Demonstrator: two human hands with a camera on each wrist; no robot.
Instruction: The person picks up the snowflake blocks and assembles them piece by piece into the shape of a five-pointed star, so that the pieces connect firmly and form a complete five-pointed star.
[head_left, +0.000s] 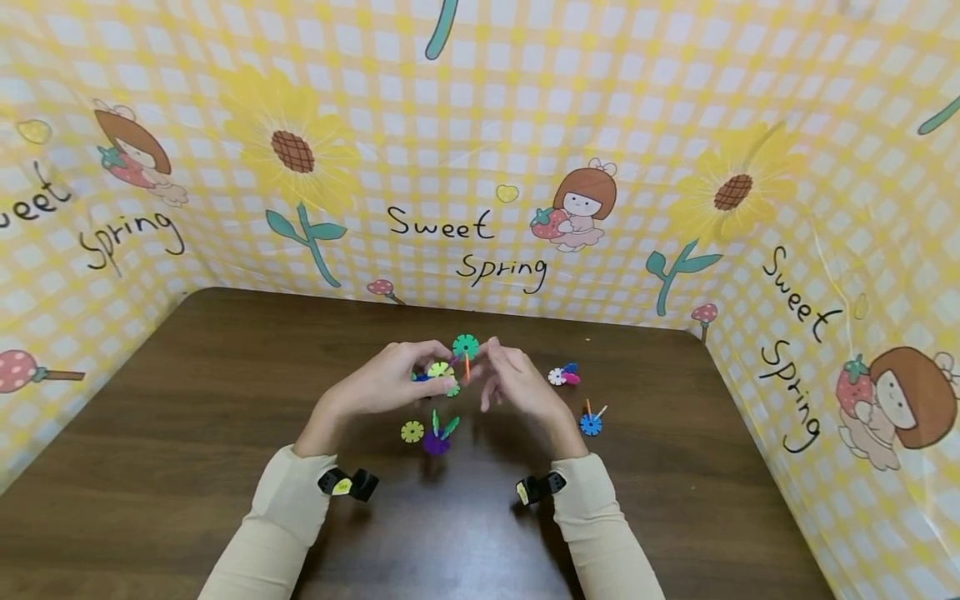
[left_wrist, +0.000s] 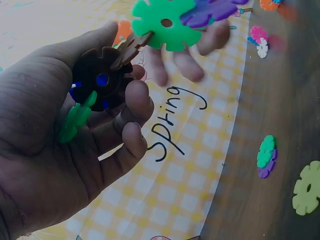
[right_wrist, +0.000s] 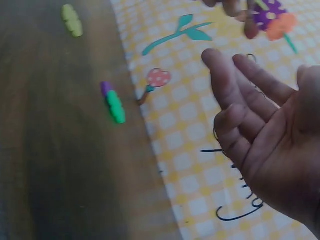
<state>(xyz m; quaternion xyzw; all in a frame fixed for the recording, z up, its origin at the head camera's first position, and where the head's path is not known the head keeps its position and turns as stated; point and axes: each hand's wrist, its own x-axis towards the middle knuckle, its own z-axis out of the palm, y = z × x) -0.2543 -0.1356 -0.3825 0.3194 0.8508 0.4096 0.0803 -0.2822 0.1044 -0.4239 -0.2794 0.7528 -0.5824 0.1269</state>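
My left hand (head_left: 386, 379) grips a cluster of interlocked notched plastic discs above the table. A green disc (head_left: 466, 346) tops the cluster, with an orange disc (head_left: 467, 367) edge-on below and a yellow-green disc (head_left: 441, 369) by the fingers. Seen from the left wrist, a dark disc (left_wrist: 95, 82) sits between thumb and fingers, and a purple disc (left_wrist: 212, 11) joins the green one. My right hand (head_left: 521, 383) is beside the cluster, fingers loosely bent and holding nothing. The right wrist view shows that hand (right_wrist: 265, 125) apart from the purple disc (right_wrist: 270, 11).
Near me on the brown table (head_left: 187, 483) lie a loose yellow disc (head_left: 412, 432) and a purple disc with green ones (head_left: 437, 442). Rightward are a white, pink and blue group (head_left: 564, 375) and a blue disc (head_left: 591, 425) with pieces attached. Checked cloth (head_left: 465, 150) walls the table.
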